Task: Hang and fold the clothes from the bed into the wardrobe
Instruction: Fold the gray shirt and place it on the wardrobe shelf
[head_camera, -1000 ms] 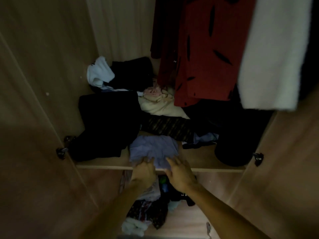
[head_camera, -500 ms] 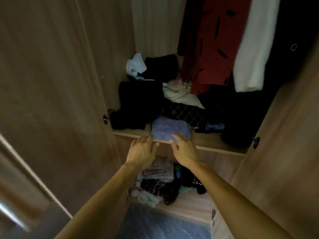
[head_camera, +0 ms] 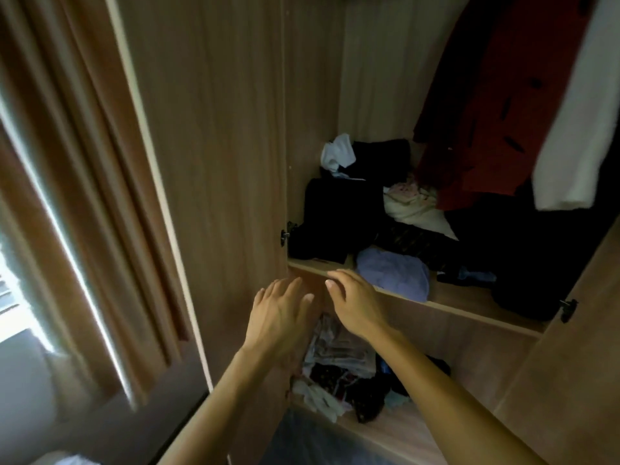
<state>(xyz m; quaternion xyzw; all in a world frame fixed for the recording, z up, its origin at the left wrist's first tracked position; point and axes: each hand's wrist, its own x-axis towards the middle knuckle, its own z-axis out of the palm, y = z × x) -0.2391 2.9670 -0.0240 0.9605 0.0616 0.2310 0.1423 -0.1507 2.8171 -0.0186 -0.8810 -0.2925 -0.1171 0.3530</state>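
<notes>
Fingers [head_camera: 291, 290] of left hand [head_camera: 278, 317] and right hand [head_camera: 356, 303] released, holding nothing, beside the shelf [head_camera: 469, 298]. Lilac garment [head_camera: 392, 276] flat at its front, likely for easy reach.

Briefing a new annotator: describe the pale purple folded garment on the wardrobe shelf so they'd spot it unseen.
In the open wardrobe, look at the shelf under the hanging red garment. At its front edge, right of the black pile and just past the right hand, lies the folded garment. It is the only pale lilac piece; its neighbours are black, dark striped or cream.
</notes>
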